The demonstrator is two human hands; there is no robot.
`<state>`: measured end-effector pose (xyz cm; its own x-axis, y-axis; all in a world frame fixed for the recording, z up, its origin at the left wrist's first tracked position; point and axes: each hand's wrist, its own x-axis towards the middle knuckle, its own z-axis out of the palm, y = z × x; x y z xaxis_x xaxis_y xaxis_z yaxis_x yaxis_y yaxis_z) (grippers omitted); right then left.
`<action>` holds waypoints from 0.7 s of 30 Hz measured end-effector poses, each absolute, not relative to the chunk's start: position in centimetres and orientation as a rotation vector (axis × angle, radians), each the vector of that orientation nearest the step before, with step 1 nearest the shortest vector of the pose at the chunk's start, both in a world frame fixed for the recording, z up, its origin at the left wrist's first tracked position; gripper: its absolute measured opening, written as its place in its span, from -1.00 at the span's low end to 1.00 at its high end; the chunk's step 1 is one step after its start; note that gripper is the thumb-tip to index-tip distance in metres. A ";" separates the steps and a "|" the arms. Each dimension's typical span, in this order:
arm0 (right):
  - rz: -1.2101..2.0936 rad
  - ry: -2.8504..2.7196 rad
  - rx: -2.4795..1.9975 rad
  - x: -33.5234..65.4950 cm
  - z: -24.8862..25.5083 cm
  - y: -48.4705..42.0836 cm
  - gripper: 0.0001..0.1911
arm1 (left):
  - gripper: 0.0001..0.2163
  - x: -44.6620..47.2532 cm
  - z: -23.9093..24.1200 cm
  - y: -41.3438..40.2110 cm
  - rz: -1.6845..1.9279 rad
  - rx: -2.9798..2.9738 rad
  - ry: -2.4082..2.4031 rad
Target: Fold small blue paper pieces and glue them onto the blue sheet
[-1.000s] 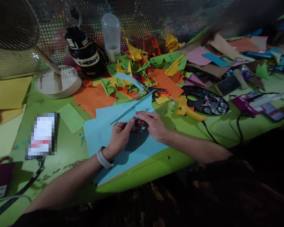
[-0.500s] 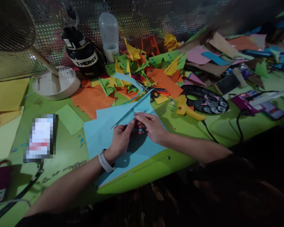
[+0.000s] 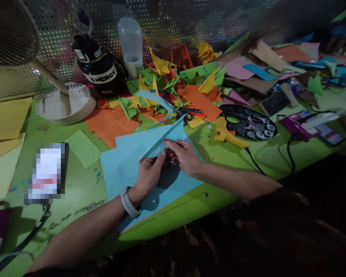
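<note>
Both hands pinch a folded piece of light-blue paper [image 3: 155, 147] with a long creased edge running up to the right. My left hand [image 3: 150, 171], with a pale band on its wrist, grips its lower side, thumb on top. From the right, my right hand [image 3: 186, 157] presses thumb and fingers together on the same piece, close to the left thumb. The fingers beneath are partly hidden. Under the hands lies a larger light-blue sheet [image 3: 118, 173] on the green table [image 3: 216, 184].
A yellow glue gun [image 3: 229, 134] and a black palette [image 3: 248, 121] lie to the right, scissors [image 3: 187, 114] behind the paper. Colourful scraps [image 3: 170, 84] heap at the back. A phone [image 3: 46, 173], a fan base [image 3: 66, 105] and a black bottle [image 3: 99, 71] stand or lie leftward.
The folded piece has tilted slightly, and its small raised flap near the right thumb now shows less. Both hands keep their hold. The whole view has shifted a little.
</note>
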<state>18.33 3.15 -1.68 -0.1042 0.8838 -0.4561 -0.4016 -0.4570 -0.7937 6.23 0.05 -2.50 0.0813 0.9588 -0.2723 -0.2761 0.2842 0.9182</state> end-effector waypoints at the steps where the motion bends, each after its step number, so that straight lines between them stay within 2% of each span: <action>1: 1.720 -0.606 -1.203 18.3 -1.7 3.2 -0.65 | -0.67 6.3 -2.5 0.0 1.101 0.810 1.096; 11: 1.778 -0.634 -1.178 18.5 -1.3 3.3 -0.63 | -0.64 6.2 -2.1 0.0 1.066 0.792 1.158; 16: 1.834 -0.701 -0.996 19.3 -0.9 3.5 -0.63 | -0.66 5.5 -1.7 0.1 1.077 0.833 1.088; 21: 1.736 -0.672 -0.859 20.1 -0.3 4.1 -0.65 | -0.69 4.7 -0.1 0.6 1.062 0.888 1.103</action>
